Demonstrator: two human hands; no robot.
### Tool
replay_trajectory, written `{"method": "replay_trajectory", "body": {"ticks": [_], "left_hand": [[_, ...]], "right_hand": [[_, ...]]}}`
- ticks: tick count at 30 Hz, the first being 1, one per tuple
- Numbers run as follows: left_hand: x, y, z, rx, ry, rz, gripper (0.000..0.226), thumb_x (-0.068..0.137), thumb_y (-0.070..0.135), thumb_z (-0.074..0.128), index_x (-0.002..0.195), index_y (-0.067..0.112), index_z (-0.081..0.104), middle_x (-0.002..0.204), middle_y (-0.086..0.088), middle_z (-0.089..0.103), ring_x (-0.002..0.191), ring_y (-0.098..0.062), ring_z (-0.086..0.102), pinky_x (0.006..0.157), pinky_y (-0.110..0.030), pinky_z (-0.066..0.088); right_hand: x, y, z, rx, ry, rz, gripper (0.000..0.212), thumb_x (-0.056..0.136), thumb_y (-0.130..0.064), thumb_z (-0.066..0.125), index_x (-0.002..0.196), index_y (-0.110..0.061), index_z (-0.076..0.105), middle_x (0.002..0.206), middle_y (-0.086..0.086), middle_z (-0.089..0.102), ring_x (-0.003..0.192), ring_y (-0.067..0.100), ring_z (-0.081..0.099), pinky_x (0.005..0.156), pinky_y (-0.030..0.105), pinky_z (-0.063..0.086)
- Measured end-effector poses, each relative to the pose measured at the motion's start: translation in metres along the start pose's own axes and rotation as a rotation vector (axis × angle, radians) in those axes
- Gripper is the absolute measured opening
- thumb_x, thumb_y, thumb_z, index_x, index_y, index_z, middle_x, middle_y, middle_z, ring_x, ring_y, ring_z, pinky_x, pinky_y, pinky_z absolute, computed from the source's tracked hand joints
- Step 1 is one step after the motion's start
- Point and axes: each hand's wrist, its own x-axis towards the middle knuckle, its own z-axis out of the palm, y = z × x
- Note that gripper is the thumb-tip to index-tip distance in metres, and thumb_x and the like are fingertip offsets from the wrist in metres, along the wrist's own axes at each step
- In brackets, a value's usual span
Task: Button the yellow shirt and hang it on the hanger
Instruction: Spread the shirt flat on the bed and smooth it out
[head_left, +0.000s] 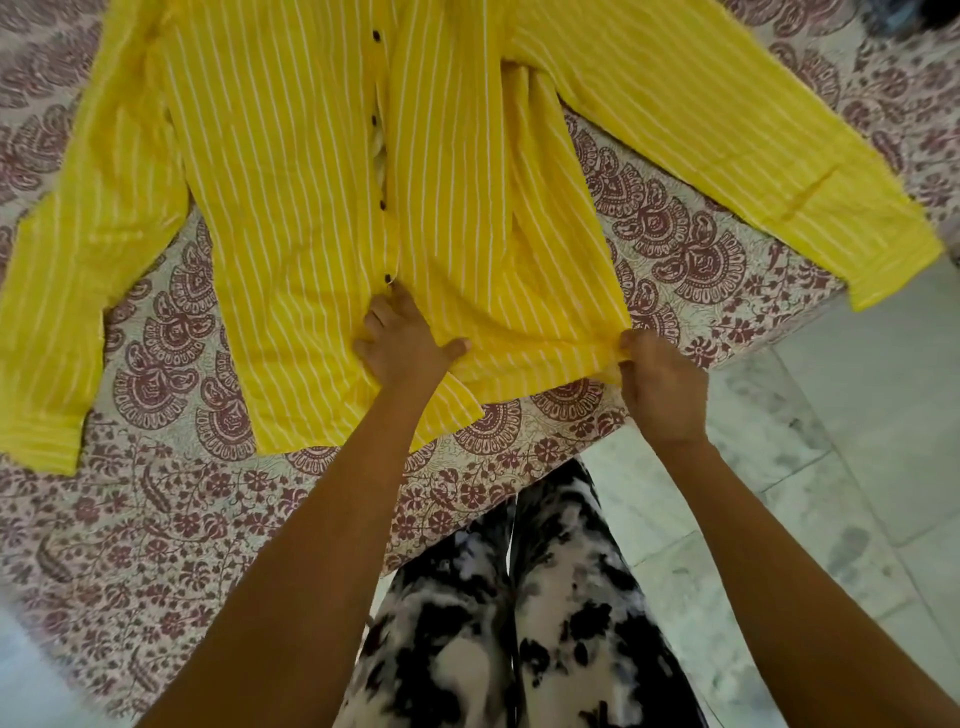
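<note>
The yellow shirt (311, 171) with thin white stripes lies face up on a patterned bedsheet, sleeves spread to both sides. Several dark buttons (387, 277) run down its middle placket. My left hand (402, 340) lies flat on the lower front just below the lowest button, fingers spread and pressing the cloth. My right hand (660, 384) pinches the bottom right corner of the hem (597, 353) at the bed's edge. No hanger is in view.
The bedsheet (171, 519) has a maroon paisley print and covers the bed up to its near right edge. Pale marble floor tiles (831, 467) lie to the right. My legs in black-and-white trousers (509, 623) stand against the bed.
</note>
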Motion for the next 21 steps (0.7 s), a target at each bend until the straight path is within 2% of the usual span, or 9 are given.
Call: {"method": "replay_trajectory", "body": {"ticks": [3,7,10,12,14,15,17,19,21], "left_hand": [[-0.004,-0.005,0.002,-0.058,0.014,-0.043,0.111,0.068,0.064,0.066,0.146,0.007,0.011,0.146,-0.019,0.025,0.134,-0.036,0.028,0.102,-0.055,0.029],[-0.001,-0.006,0.004,-0.129,0.066,-0.061,0.069,0.079,0.049,0.064,0.13,0.009,0.041,0.132,-0.018,0.048,0.124,-0.036,0.042,0.097,-0.049,0.035],[0.006,-0.002,0.005,-0.144,-0.027,0.149,0.037,0.085,0.038,0.061,0.1,0.004,0.059,0.109,-0.019,0.058,0.107,-0.036,0.053,0.085,-0.044,0.042],[0.008,-0.001,0.0,-0.22,-0.082,0.239,0.03,0.087,0.032,0.06,0.071,0.006,0.054,0.088,-0.016,0.055,0.091,-0.034,0.054,0.073,-0.04,0.04],[0.003,-0.008,-0.005,-0.304,-0.091,0.213,0.04,0.087,0.025,0.06,0.055,0.016,0.037,0.069,-0.004,0.041,0.077,-0.029,0.047,0.065,-0.034,0.031],[-0.001,-0.013,-0.006,-0.339,-0.084,0.192,0.042,0.087,0.023,0.06,0.054,0.016,0.036,0.066,-0.001,0.037,0.075,-0.027,0.045,0.064,-0.032,0.029],[-0.008,-0.024,-0.001,-0.369,-0.13,0.177,0.034,0.087,0.027,0.061,0.062,0.01,0.045,0.069,-0.004,0.043,0.075,-0.029,0.05,0.065,-0.032,0.033],[-0.014,-0.03,-0.001,-0.36,-0.268,0.191,0.038,0.085,0.042,0.062,0.073,0.007,0.055,0.07,-0.006,0.051,0.073,-0.026,0.054,0.065,-0.035,0.039],[-0.012,-0.032,-0.006,-0.334,-0.367,0.195,0.044,0.082,0.052,0.06,0.072,0.009,0.058,0.065,-0.003,0.054,0.067,-0.022,0.055,0.066,-0.036,0.044]], "right_hand": [[-0.008,0.004,0.001,0.078,0.052,0.34,0.028,0.075,-0.017,0.034,0.102,-0.013,0.044,0.071,0.02,0.062,0.058,0.04,0.059,0.05,0.036,0.043],[-0.026,0.006,0.008,0.006,0.058,0.428,0.024,0.074,-0.016,0.037,0.096,-0.01,0.043,0.079,0.02,0.06,0.06,0.039,0.057,0.047,0.032,0.036],[-0.041,0.011,0.014,-0.106,-0.059,0.465,0.025,0.073,-0.018,0.036,0.092,-0.005,0.045,0.085,0.021,0.055,0.061,0.037,0.053,0.049,0.03,0.031],[-0.046,0.015,0.016,-0.152,-0.131,0.532,0.037,0.073,-0.022,0.029,0.095,0.0,0.051,0.089,0.023,0.055,0.066,0.039,0.054,0.053,0.035,0.034],[-0.041,0.013,0.015,-0.165,-0.189,0.608,0.041,0.072,-0.023,0.032,0.098,0.002,0.052,0.093,0.025,0.054,0.073,0.04,0.055,0.058,0.04,0.039],[-0.036,0.009,0.014,-0.175,-0.238,0.636,0.039,0.073,-0.022,0.039,0.101,0.002,0.051,0.097,0.026,0.054,0.078,0.042,0.055,0.062,0.042,0.04],[-0.024,0.002,0.011,-0.186,-0.404,0.728,0.048,0.076,-0.025,0.049,0.116,0.002,0.047,0.112,0.028,0.05,0.096,0.043,0.053,0.075,0.047,0.041],[-0.009,-0.004,0.006,-0.168,-0.574,0.845,0.062,0.079,-0.034,0.058,0.128,-0.003,0.039,0.129,0.026,0.042,0.115,0.042,0.044,0.091,0.049,0.037],[0.005,-0.007,-0.001,-0.229,-0.674,0.86,0.068,0.076,-0.03,0.067,0.131,-0.007,0.036,0.136,0.023,0.036,0.124,0.04,0.037,0.1,0.05,0.034]]}}
